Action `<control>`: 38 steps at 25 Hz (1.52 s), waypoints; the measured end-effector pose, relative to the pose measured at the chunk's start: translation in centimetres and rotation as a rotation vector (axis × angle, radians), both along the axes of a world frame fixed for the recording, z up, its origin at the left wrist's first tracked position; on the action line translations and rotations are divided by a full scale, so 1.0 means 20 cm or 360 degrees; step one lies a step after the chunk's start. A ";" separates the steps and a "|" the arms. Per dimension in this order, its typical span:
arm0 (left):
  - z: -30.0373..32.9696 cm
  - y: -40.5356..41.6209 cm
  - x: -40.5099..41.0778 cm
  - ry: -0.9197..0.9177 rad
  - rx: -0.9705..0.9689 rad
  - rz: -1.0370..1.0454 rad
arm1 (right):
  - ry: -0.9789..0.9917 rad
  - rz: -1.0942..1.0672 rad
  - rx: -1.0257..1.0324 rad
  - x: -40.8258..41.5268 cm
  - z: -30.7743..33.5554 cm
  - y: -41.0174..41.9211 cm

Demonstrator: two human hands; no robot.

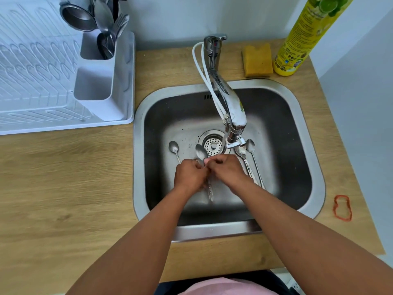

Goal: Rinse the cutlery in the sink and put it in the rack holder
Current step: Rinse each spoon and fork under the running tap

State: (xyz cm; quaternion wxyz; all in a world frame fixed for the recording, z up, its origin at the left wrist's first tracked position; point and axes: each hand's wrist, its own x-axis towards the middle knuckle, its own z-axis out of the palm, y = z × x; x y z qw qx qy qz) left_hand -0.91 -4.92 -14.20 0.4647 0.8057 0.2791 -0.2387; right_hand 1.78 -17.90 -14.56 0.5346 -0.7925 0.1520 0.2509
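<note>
Both hands meet over the middle of the steel sink (297, 145), under the running tap (231, 107). My left hand (190, 175) and my right hand (226, 169) both grip one spoon (201, 154); its bowl points toward the drain and its handle sticks out below my hands. A small spoon (174, 148) lies on the sink floor to the left. Two more pieces of cutlery (251, 154) lie to the right, partly hidden by my right hand. The white rack holder (100, 81) stands at the left, its far compartment holding several spoons and forks (110, 24).
A white dish rack (36, 67) fills the counter's left. A steel bowl (76, 18) sits at its back. A yellow sponge (257, 60) and a yellow detergent bottle (306, 37) stand behind the sink. A red rubber band (342, 208) lies on the wooden counter at right.
</note>
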 end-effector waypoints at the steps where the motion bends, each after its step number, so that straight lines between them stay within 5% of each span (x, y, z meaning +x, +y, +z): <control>1: 0.01 0.00 0.00 -0.0056 -0.0132 -0.0003 | 0.0048 -0.0061 0.0098 0.00 0.01 0.02; 5: 0.08 0.02 0.01 -0.0155 -0.0397 -0.0056 | 0.0034 -0.0248 0.0381 0.03 0.10 -0.03; 11: 0.23 -0.03 0.11 -0.0306 -0.0774 0.0323 | -0.0921 0.0368 -0.0592 -0.06 0.21 -0.06; 17: 0.21 -0.05 0.13 -0.0408 -0.0619 0.0225 | -0.0359 -0.0072 -0.0013 -0.13 0.29 -0.13; 23: 0.22 -0.10 0.13 -0.0460 -0.0518 0.0236 | -0.0035 0.0005 0.0219 -0.11 0.38 -0.19; 27: 0.21 -0.13 0.13 -0.0412 -0.0766 0.0095 | -0.0070 -0.0088 0.0165 -0.09 0.41 -0.18; 34: 0.22 -0.14 0.14 -0.0219 -0.0757 0.0396 | -0.0373 -0.0042 -0.0163 -0.12 0.43 -0.14; 38: 0.21 -0.13 0.13 -0.0032 -0.1016 0.0583 | -0.0492 0.0026 -0.0349 -0.12 0.46 -0.13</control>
